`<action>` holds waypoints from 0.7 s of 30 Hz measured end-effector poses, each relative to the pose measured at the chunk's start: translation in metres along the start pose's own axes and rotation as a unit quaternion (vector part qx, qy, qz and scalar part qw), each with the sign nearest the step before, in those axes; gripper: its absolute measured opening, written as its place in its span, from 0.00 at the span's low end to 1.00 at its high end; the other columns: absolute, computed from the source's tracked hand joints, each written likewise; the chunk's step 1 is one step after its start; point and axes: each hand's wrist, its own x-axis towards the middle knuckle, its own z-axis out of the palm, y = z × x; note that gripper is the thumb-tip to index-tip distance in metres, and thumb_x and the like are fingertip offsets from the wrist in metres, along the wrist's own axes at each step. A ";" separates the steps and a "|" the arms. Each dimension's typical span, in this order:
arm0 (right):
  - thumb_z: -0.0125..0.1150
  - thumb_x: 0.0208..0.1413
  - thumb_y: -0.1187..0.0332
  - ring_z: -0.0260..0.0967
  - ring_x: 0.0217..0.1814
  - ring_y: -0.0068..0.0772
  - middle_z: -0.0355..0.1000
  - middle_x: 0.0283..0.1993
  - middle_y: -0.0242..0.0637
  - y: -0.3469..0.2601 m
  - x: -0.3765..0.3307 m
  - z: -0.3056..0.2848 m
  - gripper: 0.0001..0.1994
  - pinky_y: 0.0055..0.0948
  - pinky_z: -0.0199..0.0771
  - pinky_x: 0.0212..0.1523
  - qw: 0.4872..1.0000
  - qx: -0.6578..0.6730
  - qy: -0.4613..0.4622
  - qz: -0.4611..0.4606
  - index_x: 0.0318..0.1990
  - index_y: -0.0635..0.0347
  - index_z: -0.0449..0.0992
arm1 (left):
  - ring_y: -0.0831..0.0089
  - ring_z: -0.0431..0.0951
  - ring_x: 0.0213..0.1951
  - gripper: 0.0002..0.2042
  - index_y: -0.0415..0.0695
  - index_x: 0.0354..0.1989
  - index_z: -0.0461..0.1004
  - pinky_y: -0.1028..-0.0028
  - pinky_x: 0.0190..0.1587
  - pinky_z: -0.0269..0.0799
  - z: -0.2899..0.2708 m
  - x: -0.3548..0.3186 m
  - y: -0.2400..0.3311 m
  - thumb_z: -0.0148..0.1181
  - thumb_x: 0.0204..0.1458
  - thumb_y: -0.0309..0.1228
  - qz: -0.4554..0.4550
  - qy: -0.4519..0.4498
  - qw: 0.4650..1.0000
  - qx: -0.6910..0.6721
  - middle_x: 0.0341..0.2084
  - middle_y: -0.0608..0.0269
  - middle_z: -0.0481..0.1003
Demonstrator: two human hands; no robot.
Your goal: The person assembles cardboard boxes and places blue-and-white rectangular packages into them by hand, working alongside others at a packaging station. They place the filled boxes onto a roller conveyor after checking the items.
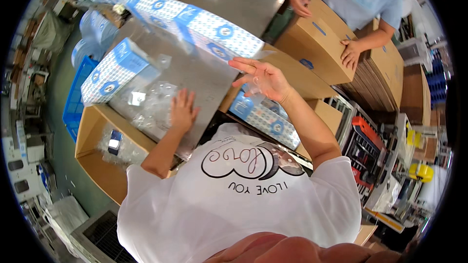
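**Holding a clear bag up over the steel table**

Watching from the head camera, I see my right hand [262, 79] raised above the table edge, fingers spread and loosely curled, pinching a thin clear plastic bag [255, 90] that hangs down from it; the film is so transparent that I cannot tell its full outline. My left hand [183, 109] lies flat and open, palm down, on a heap of clear plastic bags [151, 102] on the steel table [204, 75], which I judge keeps the slippery pile from sliding; it grips nothing.

Just beside the heap, on its far left, a blue-and-white printed carton [113, 72] lies on its side; a row of similar cartons [195, 22] runs along the far side of the table, within reach; another [265, 117] sits below the right hand. An open cardboard box [105, 158] stands at the table's left corner, with more clear wrapping inside.

Across the table a person in a light blue shirt presses both hands [350, 52] on a brown cardboard case [317, 39], beside a stack of flattened cardboard [380, 78].
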 end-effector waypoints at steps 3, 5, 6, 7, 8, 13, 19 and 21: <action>0.36 0.65 0.52 0.73 0.51 0.45 0.58 0.71 0.39 -0.007 -0.049 -0.029 0.30 0.42 0.78 0.41 0.999 -0.035 0.029 -0.001 0.70 0.59 0.54 | 0.51 0.54 0.68 0.32 0.50 0.70 0.54 0.49 0.67 0.50 0.002 -0.003 -0.019 0.53 0.58 0.44 -0.036 0.004 0.995 0.089 0.69 0.49 0.52; 0.41 0.66 0.51 0.74 0.47 0.40 0.62 0.68 0.40 -0.011 -0.076 -0.043 0.28 0.41 0.77 0.43 0.994 -0.072 0.077 0.025 0.67 0.59 0.61 | 0.51 0.63 0.63 0.28 0.49 0.66 0.62 0.51 0.64 0.56 0.003 -0.006 -0.026 0.55 0.57 0.42 -0.022 0.060 0.992 0.111 0.66 0.51 0.59; 0.44 0.66 0.52 0.74 0.46 0.37 0.65 0.66 0.39 -0.002 -0.086 -0.075 0.27 0.39 0.77 0.43 0.965 -0.244 0.099 0.023 0.65 0.59 0.64 | 0.51 0.65 0.60 0.25 0.49 0.63 0.65 0.52 0.61 0.59 0.004 -0.005 -0.032 0.55 0.57 0.41 -0.027 0.067 0.993 0.098 0.63 0.51 0.63; 0.48 0.65 0.53 0.74 0.45 0.34 0.68 0.63 0.39 0.017 -0.093 -0.124 0.25 0.37 0.77 0.43 0.906 -0.407 0.118 0.022 0.62 0.59 0.68 | 0.51 0.68 0.58 0.23 0.49 0.60 0.67 0.53 0.59 0.62 0.004 -0.001 -0.039 0.56 0.56 0.40 -0.032 0.073 0.993 0.086 0.59 0.52 0.66; 0.52 0.64 0.55 0.74 0.44 0.30 0.71 0.61 0.38 0.019 -0.095 -0.133 0.23 0.35 0.77 0.43 0.819 -0.559 0.130 0.024 0.60 0.59 0.71 | 0.52 0.71 0.55 0.20 0.48 0.57 0.70 0.54 0.56 0.66 0.001 0.005 -0.035 0.56 0.56 0.39 -0.041 0.079 0.993 0.074 0.56 0.52 0.69; 0.59 0.61 0.58 0.73 0.38 0.23 0.79 0.34 0.33 -0.014 -0.106 -0.139 0.16 0.30 0.74 0.42 0.844 -0.463 0.269 0.000 0.44 0.63 0.80 | 0.51 0.74 0.47 0.14 0.46 0.47 0.73 0.57 0.45 0.73 -0.030 0.052 -0.023 0.56 0.54 0.36 -0.112 0.047 0.991 0.051 0.44 0.52 0.74; 0.62 0.57 0.56 0.74 0.44 0.37 0.77 0.41 0.46 -0.057 -0.031 -0.062 0.19 0.36 0.73 0.48 0.774 -0.522 0.286 -0.216 0.45 0.64 0.78 | 0.46 0.68 0.54 0.20 0.43 0.54 0.69 0.55 0.55 0.67 -0.038 0.140 -0.089 0.59 0.53 0.35 -0.035 0.141 0.988 0.055 0.52 0.44 0.69; 0.65 0.51 0.50 0.68 0.57 0.53 0.69 0.58 0.55 -0.056 0.008 -0.036 0.32 0.44 0.69 0.55 0.641 -0.685 0.267 -0.220 0.60 0.58 0.69 | 0.44 0.64 0.58 0.24 0.42 0.57 0.66 0.54 0.60 0.62 -0.028 0.161 -0.119 0.60 0.52 0.36 0.005 0.172 0.982 0.072 0.56 0.40 0.64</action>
